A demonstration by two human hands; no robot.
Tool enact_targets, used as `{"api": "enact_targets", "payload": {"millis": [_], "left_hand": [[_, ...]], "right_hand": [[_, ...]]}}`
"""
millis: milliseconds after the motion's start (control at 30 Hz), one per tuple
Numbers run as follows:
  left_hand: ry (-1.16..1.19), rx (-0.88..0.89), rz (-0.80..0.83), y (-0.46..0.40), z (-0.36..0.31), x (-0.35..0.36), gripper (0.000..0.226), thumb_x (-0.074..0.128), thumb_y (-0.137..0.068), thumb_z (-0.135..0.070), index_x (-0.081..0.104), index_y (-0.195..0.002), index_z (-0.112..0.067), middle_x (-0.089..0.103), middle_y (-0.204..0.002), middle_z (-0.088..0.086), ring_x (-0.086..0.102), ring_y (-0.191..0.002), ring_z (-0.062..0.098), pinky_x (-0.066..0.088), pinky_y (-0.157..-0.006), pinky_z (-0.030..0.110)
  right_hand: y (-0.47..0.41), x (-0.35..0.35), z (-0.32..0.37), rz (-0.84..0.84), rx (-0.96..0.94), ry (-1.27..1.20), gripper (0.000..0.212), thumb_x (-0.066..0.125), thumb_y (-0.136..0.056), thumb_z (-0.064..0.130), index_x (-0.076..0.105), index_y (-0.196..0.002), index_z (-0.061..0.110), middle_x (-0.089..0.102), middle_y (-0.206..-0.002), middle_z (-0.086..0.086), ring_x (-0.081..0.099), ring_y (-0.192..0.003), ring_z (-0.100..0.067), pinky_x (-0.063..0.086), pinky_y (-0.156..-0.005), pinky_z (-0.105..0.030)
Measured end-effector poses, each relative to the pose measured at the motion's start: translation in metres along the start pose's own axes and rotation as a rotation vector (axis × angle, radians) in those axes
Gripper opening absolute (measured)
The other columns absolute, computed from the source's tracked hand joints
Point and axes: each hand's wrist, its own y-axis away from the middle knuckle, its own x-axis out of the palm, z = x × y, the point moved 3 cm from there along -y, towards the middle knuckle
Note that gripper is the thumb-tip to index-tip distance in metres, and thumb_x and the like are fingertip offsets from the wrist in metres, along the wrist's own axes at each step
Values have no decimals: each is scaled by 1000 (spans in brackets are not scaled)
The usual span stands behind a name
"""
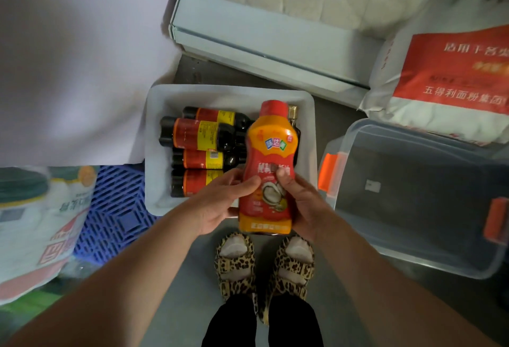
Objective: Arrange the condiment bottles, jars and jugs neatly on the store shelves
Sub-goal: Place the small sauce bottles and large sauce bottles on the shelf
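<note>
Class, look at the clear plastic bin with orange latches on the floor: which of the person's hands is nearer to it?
Right. The right hand grips the sauce bottle on the side facing the clear bin; the left hand holds the bottle's far side, over the white tray.

Grey floor (192,277) is pretty crowded: a white tray (154,154) sits in the middle with dark sauce bottles (198,134) lying in it, a clear plastic bin (413,195) with orange latches just right of it, a blue crate (115,209) on the left, flour sacks (454,85) at far right.
</note>
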Motion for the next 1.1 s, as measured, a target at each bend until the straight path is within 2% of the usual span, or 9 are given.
{"api": "enact_targets", "payload": {"millis": [133, 233, 333, 433, 533, 767, 933, 1067, 1100], "left_hand": [[12, 70, -67, -16, 7, 3, 60, 62, -76, -61, 63, -124, -25, 64, -131, -4, 54, -127, 12, 38, -107, 36], [-125, 147, -162, -39, 22, 6, 43, 64, -89, -47, 56, -128, -33, 54, -139, -8, 44, -137, 14, 34, -104, 32], [-293, 152, -170, -70, 39, 19, 72, 75, -85, -37, 40, -148, -34, 38, -155, -4, 34, -142, 13, 31, -111, 38], [-449, 174, -120, -97, 49, 31, 92, 83, -75, -39, 31, -151, -38, 37, -151, -12, 39, -123, -5, 31, -105, 34], [-600, 153, -66, -122, 59, 33, 97, 85, -74, -36, 29, -152, -38, 37, -154, -8, 37, -132, 5, 31, -105, 31], [-726, 206, -59, -146, 73, 38, 68, 85, -74, -35, 52, -133, -39, 56, -132, -15, 50, -123, 7, 42, -101, 31], [-691, 253, -62, -147, 72, 47, 48, 87, -70, -40, 57, -107, -50, 56, -92, -36, 54, -91, -12, 38, -72, 6], [-592, 208, -56, -148, 74, 43, 31, 80, -81, -26, 59, -92, -46, 65, -102, -17, 62, -102, 11, 53, -90, 35], [-605, 200, -49, -147, 70, 43, 27, 77, -84, -26, 60, -93, -45, 66, -103, -17, 62, -105, 13, 53, -87, 34]], "right_hand": [[6, -29, 26, -32, -121, -10, 53, 70, -84, 31, 62, -132, 11, 68, -125, -19, 68, -111, -38, 58, -85, -53], [7, -53, 47, -94, -242, 43, 51, 65, -87, 29, 60, -134, 10, 66, -128, -20, 64, -118, -42, 55, -92, -58], [5, -74, 58, -146, -289, 12, 55, 60, -89, 33, 56, -139, 9, 63, -133, -21, 61, -122, -41, 49, -99, -63], [6, -79, 56, -153, -299, -44, 55, 58, -92, 41, 57, -138, 11, 65, -132, -18, 64, -119, -37, 55, -92, -56], [2, -82, 51, -125, -318, -113, 54, 57, -94, 41, 56, -139, 10, 64, -133, -17, 64, -120, -36, 55, -94, -54], [-6, -87, 50, -111, -351, -99, 50, 58, -95, 34, 57, -138, 9, 62, -135, -19, 61, -124, -38, 48, -103, -59], [-13, -81, 46, -130, -341, -93, 59, 65, -88, 33, 55, -139, 5, 60, -136, -22, 58, -126, -42, 44, -107, -62], [-18, -81, 44, -143, -334, -74, 54, 67, -88, 30, 58, -136, 5, 64, -131, -22, 61, -122, -42, 47, -104, -61], [-18, -82, 43, -146, -331, -71, 57, 69, -86, 31, 59, -135, 5, 64, -131, -22, 62, -121, -41, 47, -103, -61]]}}
